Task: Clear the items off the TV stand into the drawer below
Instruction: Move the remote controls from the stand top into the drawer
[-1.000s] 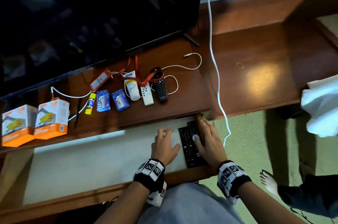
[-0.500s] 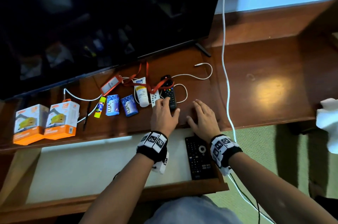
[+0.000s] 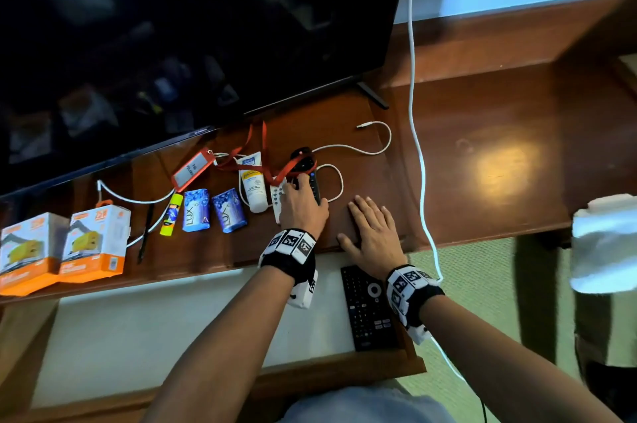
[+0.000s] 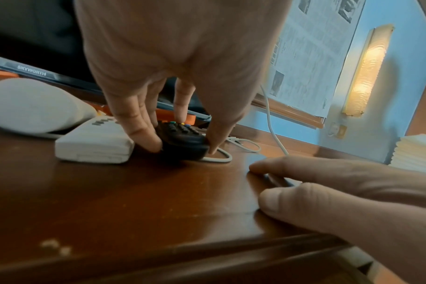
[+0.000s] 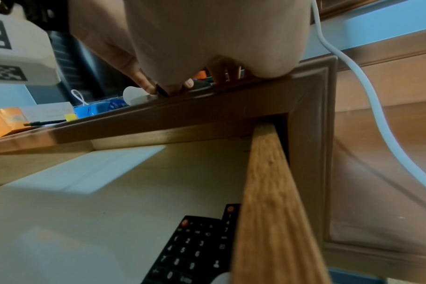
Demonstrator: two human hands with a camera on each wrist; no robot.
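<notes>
On the wooden TV stand [image 3: 482, 160] my left hand [image 3: 300, 193] pinches the near end of a small black remote [image 3: 307, 165] between thumb and fingers. The left wrist view shows that remote [image 4: 182, 134] lying on the wood under my left hand [image 4: 182, 147], beside a white remote [image 4: 95, 143]. My right hand [image 3: 370, 226] rests flat on the stand's front edge and holds nothing. The open drawer [image 3: 155, 329] below holds a long black remote [image 3: 368, 308] at its right end.
A cream tube [image 3: 253, 183], two blue soap packets [image 3: 196, 210], a glue stick [image 3: 171, 214], a red badge on a lanyard [image 3: 191, 169], a pen [image 3: 146, 233], two orange boxes [image 3: 93, 243] and a white cable [image 3: 365, 148] lie before the TV [image 3: 172, 26]. Another cable [image 3: 418, 153] hangs at the right.
Both hands have risen from the drawer to the stand's top. The left hand has taken hold of the small black remote. The long remote stays in the drawer.
</notes>
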